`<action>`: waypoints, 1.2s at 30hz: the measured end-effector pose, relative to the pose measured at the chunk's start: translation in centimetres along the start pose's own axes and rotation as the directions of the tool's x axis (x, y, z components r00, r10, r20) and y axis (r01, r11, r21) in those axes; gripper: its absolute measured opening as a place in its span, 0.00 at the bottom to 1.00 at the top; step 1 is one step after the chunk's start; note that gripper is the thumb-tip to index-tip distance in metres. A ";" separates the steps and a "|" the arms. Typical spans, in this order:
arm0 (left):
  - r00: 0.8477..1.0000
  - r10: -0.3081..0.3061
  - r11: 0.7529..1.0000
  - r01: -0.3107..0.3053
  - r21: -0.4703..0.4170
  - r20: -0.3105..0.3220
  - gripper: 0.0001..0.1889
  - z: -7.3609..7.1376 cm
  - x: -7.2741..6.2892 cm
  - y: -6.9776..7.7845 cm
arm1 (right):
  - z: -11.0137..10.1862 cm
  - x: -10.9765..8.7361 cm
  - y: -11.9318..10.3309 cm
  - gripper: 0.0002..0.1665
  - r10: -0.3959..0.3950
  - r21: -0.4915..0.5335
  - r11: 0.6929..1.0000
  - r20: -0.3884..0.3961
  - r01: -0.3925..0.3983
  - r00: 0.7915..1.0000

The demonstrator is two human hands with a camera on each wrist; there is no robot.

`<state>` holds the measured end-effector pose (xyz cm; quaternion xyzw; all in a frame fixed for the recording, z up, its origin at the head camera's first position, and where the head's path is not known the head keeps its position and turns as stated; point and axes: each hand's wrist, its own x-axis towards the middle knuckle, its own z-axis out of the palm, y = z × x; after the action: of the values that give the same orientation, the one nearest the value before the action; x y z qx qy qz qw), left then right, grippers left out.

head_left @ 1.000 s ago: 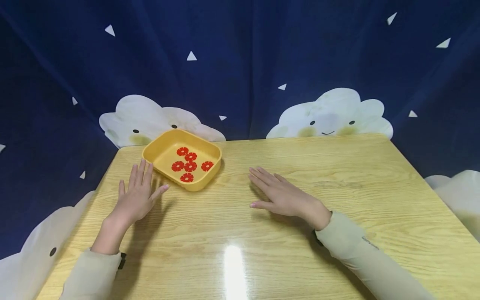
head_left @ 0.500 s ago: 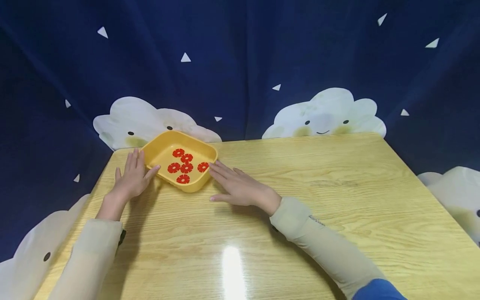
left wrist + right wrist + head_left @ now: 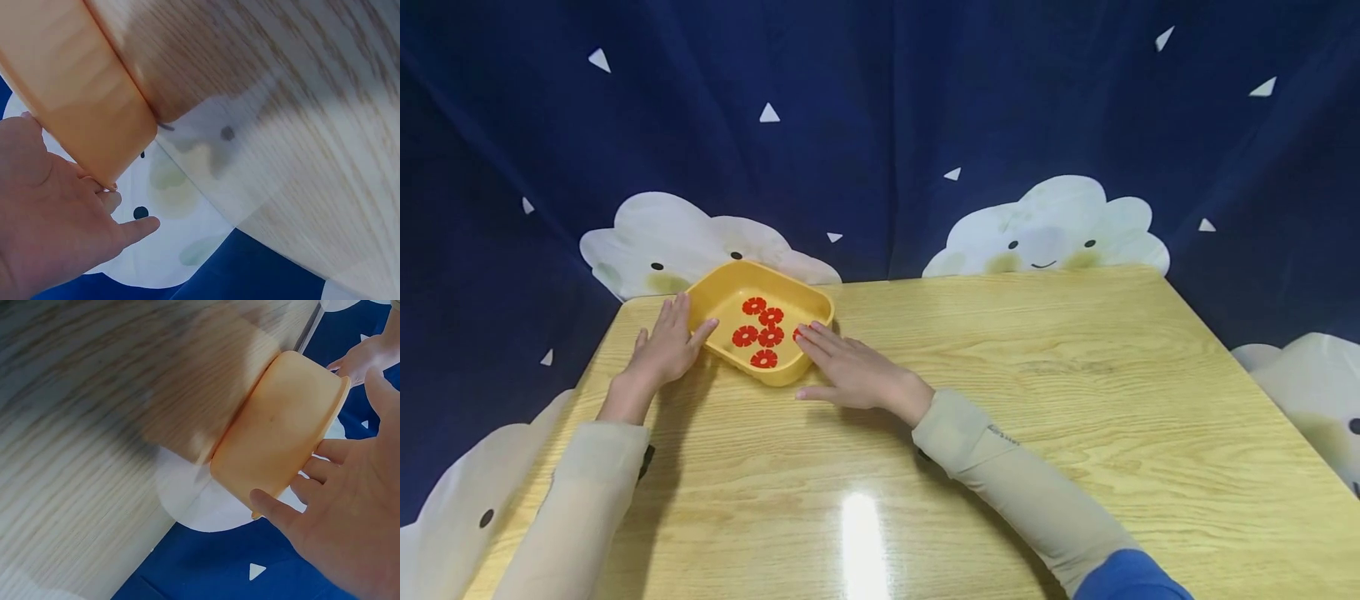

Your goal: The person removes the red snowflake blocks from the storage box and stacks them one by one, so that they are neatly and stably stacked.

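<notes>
A yellow plastic bin [image 3: 805, 292] stands at the back left of the table, with several red notched plastic discs [image 3: 763, 358] lying on its floor. At the bin's left end is my left hand [image 3: 664, 348], fingers extended along the rim and thumb spread toward the inside. My right hand [image 3: 857, 375] reaches over the near right corner; its straight fingers overlap the rim and partly cover one red disc, while the thumb points left outside the bin. Both wrist views show the bin's outer wall [image 3: 94, 94] with fingertips right at the rim.
The wood-grain table [image 3: 1000, 433] carries the bin near its back edge. Directly behind hangs a dark blue curtain [image 3: 865, 125] printed with white clouds and triangles. A bright light reflection lies on the near tabletop.
My right hand has moved left from mid-table to the bin's near right corner. My left hand has shifted slightly forward to the left rim. The discs lie as before.
</notes>
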<state>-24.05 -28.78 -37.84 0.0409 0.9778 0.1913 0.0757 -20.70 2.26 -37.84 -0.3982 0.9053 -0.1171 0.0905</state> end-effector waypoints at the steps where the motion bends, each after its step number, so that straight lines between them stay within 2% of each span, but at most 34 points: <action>1: 1.000 0.001 1.000 -0.001 0.003 -0.002 0.47 0.0 0.0 0.0 | 0.0 0.0 0.0 0.51 -0.003 -0.001 1.000 0.001 0.003 1.000; 10: 1.000 -0.002 1.000 0.002 0.022 0.003 0.49 -0.2 -0.1 0.3 | -0.2 -0.2 0.5 0.50 -0.024 -0.001 1.000 0.005 0.024 1.000; 16: 1.000 0.021 0.999 -0.020 0.029 -0.010 0.49 -0.1 -0.9 0.9 | -0.2 -0.8 1.2 0.49 -0.035 0.021 0.999 -0.007 0.035 0.999; 29: 0.993 0.112 0.993 -0.110 0.051 -0.033 0.49 1.1 -4.2 2.2 | -0.2 -4.0 3.1 0.48 -0.033 0.061 0.997 -0.062 0.036 0.998; 36: 0.975 0.200 0.979 -0.195 0.056 -0.096 0.47 2.4 -6.2 3.3 | -0.1 -6.2 4.1 0.48 -0.019 0.065 0.998 -0.096 0.026 0.995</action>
<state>-17.34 -25.55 -37.98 0.1299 0.9756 0.1771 0.0056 -19.44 9.56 -38.49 -0.3992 0.8997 -0.1667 0.0590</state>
